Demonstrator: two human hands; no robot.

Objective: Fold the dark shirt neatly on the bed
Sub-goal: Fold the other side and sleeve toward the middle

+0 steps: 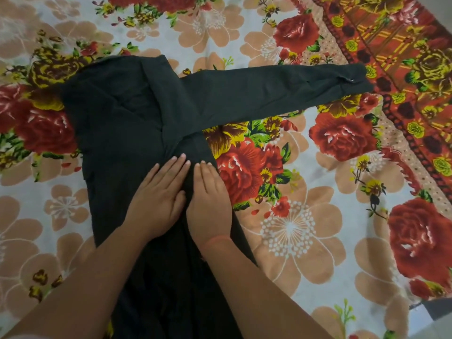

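The dark shirt [127, 113] lies spread on the floral bedsheet [293, 228], its body running from the upper left down to the bottom edge of the view. One long sleeve [281, 89] stretches out to the right, its cuff near the red patterned border. My left hand [159, 194] lies flat, palm down, on the middle of the shirt. My right hand [210, 201] lies flat beside it, near the shirt's right edge, fingers together. Neither hand grips the cloth. The shirt's other sleeve is not visible.
A red and yellow patterned border [391, 45] runs along the right side of the sheet. A grey object [437, 307] shows at the lower right edge. Sheet lies bare on both sides of the shirt.
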